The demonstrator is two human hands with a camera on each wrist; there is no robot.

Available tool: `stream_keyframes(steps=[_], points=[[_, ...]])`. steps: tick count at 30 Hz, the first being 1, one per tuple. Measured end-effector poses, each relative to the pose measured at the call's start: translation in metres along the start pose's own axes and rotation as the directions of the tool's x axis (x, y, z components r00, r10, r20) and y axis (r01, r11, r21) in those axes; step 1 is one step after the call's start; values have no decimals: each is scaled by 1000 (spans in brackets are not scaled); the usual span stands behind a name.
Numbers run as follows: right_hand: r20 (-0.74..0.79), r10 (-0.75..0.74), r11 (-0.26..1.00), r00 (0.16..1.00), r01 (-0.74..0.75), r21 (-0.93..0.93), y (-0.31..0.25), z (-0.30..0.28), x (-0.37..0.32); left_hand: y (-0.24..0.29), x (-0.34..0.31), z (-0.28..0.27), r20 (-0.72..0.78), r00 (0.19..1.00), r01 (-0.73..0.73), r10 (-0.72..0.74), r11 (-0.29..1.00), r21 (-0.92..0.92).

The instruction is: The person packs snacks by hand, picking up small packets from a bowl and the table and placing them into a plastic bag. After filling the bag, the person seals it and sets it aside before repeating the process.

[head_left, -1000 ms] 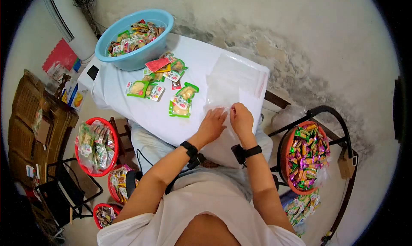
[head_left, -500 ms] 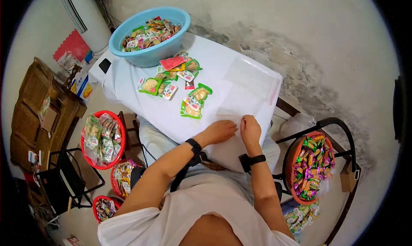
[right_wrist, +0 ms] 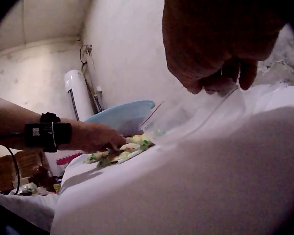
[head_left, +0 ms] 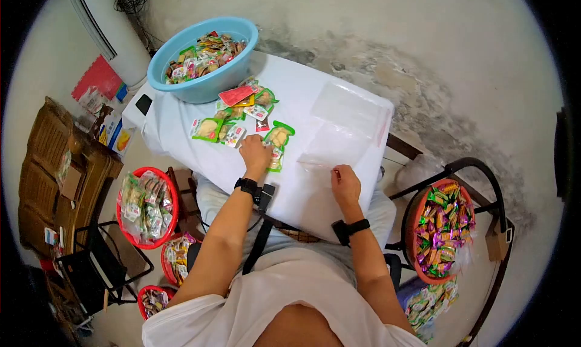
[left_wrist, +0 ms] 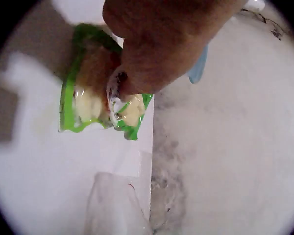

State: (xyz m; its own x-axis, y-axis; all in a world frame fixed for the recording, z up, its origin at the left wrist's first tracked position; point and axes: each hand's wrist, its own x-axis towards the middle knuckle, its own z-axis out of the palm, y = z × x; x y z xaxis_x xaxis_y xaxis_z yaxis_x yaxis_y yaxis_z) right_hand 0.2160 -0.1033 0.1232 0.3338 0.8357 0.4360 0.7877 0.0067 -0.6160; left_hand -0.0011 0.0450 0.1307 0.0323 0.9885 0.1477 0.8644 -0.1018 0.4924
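In the head view my left hand (head_left: 256,155) reaches to the green-edged snack packets (head_left: 279,137) at the middle of the table. The left wrist view shows this hand (left_wrist: 171,41) bent over a green-edged packet (left_wrist: 88,105), its fingertips pinching the packaging; part of the grip is hidden. My right hand (head_left: 346,188) pinches the near edge of a clear plastic bag (head_left: 333,144) lying on the white cloth. Seen from the right wrist, the bag (right_wrist: 186,117) rises at its edge under the curled fingers of my right hand (right_wrist: 210,49).
A blue basin (head_left: 203,89) full of small packets stands at the table's back left, with more loose packets (head_left: 207,129) in front of it. Red baskets (head_left: 176,211) stand at the left, and a basket of wrapped sweets (head_left: 442,232) on a black-framed chair at the right.
My left hand has left the bag's edge and moved left to the green-edged packets. My right hand has stayed at the bag's edge. The head view has shifted slightly.
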Motion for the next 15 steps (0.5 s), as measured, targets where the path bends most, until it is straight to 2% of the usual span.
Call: stream_keyframes(steps=[2, 4, 5, 7, 9, 11, 12, 13, 15], points=[[18, 9, 1000, 1000, -10, 15, -3, -2, 1, 0, 3, 0, 2, 1000, -24, 24, 999, -48], [28, 17, 1000, 999, -17, -1, -4, -2, 2, 2, 3, -2, -54, 997, 33, -56, 935, -353], [39, 25, 1000, 999, -25, -17, -4, -2, 2, 2, 3, -4, -49, 997, 33, -53, 935, -352], [44, 42, 999, 998, -41, -26, -4, -3, 3, 3, -2, -24, -169, 984, -108, 51, 931, -349], [51, 65, 997, 997, -63, -36, -6, -4, 3, -11, -8, -28, -139, 989, -97, 52, 935, -342], [64, 116, 993, 991, -115, -12, -11, -5, 6, -35, -18, -14, 26, 998, 62, -59, 754, -654], [63, 121, 993, 991, -120, -12, -10, -5, 6, -32, -30, -26, 256, 961, 265, -108, 633, -728], [55, 103, 995, 993, -103, 3, -9, -3, 6, -30, -43, -31, 258, 960, 266, -107, 634, -726], [49, 85, 996, 995, -86, 17, -9, -2, 7, -23, -70, -33, 543, 838, 533, -52, 290, -795]])
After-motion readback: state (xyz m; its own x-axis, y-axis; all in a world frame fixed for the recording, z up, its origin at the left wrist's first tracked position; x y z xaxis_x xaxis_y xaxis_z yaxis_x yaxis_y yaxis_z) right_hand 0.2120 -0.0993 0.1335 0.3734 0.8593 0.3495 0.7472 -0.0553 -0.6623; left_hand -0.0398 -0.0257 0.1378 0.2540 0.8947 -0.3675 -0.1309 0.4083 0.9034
